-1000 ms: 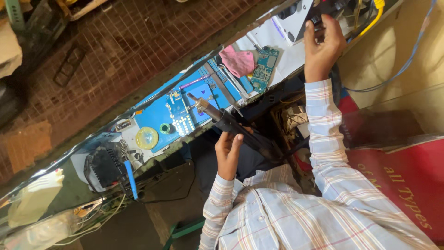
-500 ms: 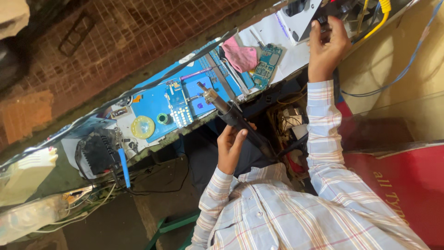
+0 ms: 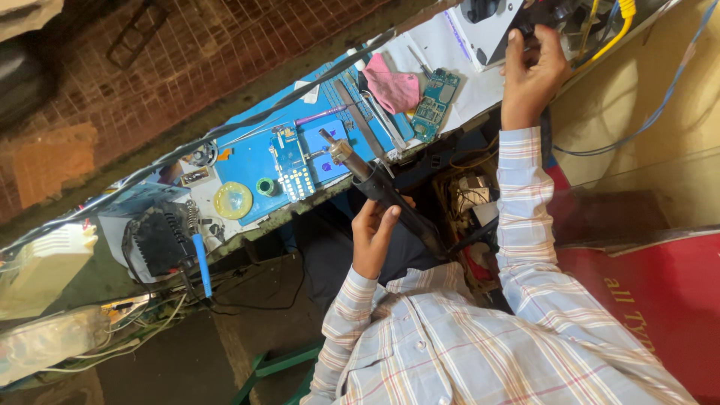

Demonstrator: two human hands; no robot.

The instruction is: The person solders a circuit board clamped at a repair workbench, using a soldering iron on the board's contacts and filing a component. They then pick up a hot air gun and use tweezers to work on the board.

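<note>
Over the blue work mat (image 3: 251,161), my left hand (image 3: 373,238) grips the black hot-air wand (image 3: 382,191), its metal nozzle hanging just above the mat, beside a green circuit board with rows of contacts (image 3: 292,161). My right hand (image 3: 531,69) is closed on what seems a dark control at the white station (image 3: 491,19). No heating shows on the board yet. A pink cloth (image 3: 394,86) and another green board (image 3: 431,105) lie nearby; brick paving lies beyond the bench.

Counter (image 3: 465,56): white strip between pink cloth (image 3: 394,84) and grey box (image 3: 487,22) bare, passable. Blue mat (image 3: 251,161) crowded: keypad board (image 3: 292,161), tape rolls (image 3: 232,200), tweezers (image 3: 379,116). Hot-air wand (image 3: 375,184) juts over the mat edge. Cables (image 3: 622,45) at far right, possibly blocking; view unclear.
</note>
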